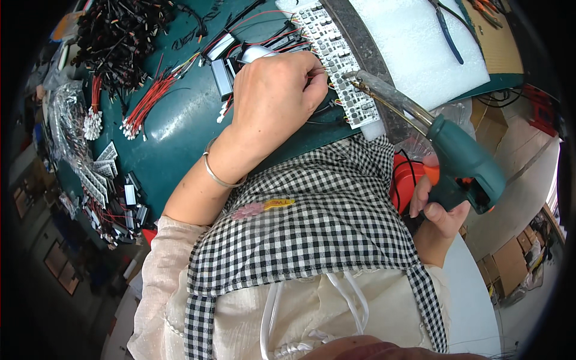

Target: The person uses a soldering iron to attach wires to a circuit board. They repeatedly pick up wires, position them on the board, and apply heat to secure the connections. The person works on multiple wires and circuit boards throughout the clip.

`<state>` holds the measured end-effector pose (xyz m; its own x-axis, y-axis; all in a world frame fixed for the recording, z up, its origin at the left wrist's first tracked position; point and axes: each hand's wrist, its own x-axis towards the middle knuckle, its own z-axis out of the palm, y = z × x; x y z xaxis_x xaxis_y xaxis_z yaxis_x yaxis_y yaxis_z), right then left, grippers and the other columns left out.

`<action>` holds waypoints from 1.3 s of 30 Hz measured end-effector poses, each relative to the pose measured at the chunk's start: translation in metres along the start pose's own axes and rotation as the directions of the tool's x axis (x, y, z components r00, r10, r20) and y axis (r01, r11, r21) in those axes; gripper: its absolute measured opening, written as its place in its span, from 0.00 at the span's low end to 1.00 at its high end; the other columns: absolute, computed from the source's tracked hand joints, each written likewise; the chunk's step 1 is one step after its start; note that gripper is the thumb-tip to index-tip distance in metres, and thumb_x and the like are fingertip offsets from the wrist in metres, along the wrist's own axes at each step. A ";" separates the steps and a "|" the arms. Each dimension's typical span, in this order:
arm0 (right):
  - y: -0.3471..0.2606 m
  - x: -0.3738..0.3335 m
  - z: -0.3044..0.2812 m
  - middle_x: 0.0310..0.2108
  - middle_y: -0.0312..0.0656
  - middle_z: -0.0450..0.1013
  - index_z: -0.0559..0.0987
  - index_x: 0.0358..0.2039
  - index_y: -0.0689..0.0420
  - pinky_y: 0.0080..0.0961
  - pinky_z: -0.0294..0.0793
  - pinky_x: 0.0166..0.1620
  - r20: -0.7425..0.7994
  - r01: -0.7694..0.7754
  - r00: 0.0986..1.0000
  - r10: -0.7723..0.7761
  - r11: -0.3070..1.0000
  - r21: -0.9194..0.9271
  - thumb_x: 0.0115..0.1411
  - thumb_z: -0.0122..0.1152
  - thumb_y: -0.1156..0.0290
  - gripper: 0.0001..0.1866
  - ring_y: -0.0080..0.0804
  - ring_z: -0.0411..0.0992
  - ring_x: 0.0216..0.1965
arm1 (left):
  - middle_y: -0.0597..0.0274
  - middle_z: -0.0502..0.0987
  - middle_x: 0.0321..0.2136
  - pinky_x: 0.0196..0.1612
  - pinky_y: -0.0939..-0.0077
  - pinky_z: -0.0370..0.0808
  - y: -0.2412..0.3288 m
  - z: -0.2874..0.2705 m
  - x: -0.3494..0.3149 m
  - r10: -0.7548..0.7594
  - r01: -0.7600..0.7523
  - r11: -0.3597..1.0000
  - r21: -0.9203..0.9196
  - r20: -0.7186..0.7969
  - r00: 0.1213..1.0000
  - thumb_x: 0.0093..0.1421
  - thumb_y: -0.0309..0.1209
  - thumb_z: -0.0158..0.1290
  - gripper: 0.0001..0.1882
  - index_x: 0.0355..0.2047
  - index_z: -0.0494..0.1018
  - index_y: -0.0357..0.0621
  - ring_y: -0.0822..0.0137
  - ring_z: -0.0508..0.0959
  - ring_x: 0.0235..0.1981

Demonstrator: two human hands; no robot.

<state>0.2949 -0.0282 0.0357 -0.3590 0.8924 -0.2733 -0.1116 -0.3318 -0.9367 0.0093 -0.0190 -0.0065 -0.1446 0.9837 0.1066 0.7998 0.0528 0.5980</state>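
Observation:
My left hand (pixel 276 90) is closed in a pinch at the left edge of a white circuit board panel (pixel 337 63), on a thin wire mostly hidden by the fingers. Wrapped round the handle of a green soldering gun (pixel 465 156) is my right hand (pixel 441 219). The gun's metal tip points left and reaches over the lower part of the panel; whether it touches is not clear. Rows of small dark parts cover the panel, and several wires run off its left side. A silver-grey case (pixel 222 78) lies beside my left hand.
Red wires with white plugs (pixel 141 114) lie on the green mat (pixel 180 141), near a heap of black cables (pixel 117 42). Along the panel's right side runs a dark bar (pixel 366 42). White foam (pixel 420 51) lies beyond, with blue-handled pliers (pixel 449 36) on it.

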 end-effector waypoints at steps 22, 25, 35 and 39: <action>0.007 0.013 -0.004 0.20 0.44 0.66 0.61 0.50 0.75 0.20 0.67 0.16 0.111 -0.013 0.994 0.015 1.000 -0.018 0.50 0.71 0.66 0.37 0.27 0.65 0.13 | 0.61 0.78 0.17 0.22 0.78 0.72 -0.004 0.002 0.001 -0.009 0.010 0.999 -0.031 0.028 1.000 0.51 0.29 0.59 0.05 0.28 0.79 0.41 0.70 0.76 0.15; 0.010 0.012 -0.004 0.24 0.45 0.67 0.63 0.50 0.75 0.19 0.68 0.17 0.090 -0.006 0.996 0.006 1.000 -0.002 0.49 0.72 0.67 0.36 0.27 0.66 0.15 | 0.61 0.78 0.17 0.23 0.78 0.72 -0.003 0.002 0.001 -0.008 0.008 1.000 -0.007 0.034 0.999 0.51 0.29 0.59 0.05 0.28 0.79 0.41 0.71 0.76 0.15; 0.006 0.016 0.006 0.26 0.46 0.68 0.61 0.50 0.74 0.20 0.69 0.16 0.062 -0.004 0.998 0.004 1.000 0.003 0.49 0.72 0.66 0.37 0.26 0.66 0.15 | 0.60 0.77 0.17 0.22 0.78 0.72 -0.003 0.002 0.001 0.017 -0.017 1.000 -0.019 0.032 0.999 0.51 0.29 0.59 0.05 0.27 0.79 0.41 0.68 0.77 0.17; 0.007 0.016 0.008 0.32 0.49 0.69 0.61 0.50 0.74 0.20 0.70 0.15 0.019 0.015 1.000 -0.015 1.000 0.009 0.49 0.72 0.66 0.38 0.25 0.66 0.15 | 0.60 0.78 0.17 0.22 0.77 0.72 -0.003 0.001 0.000 0.028 -0.028 1.000 -0.012 0.025 0.999 0.51 0.29 0.59 0.05 0.27 0.79 0.41 0.68 0.77 0.17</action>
<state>0.2812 -0.0190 0.0262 -0.3749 0.8914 -0.2548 -0.1252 -0.3210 -0.9388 0.0074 -0.0187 -0.0094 -0.1075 0.9888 0.1034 0.7967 0.0235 0.6039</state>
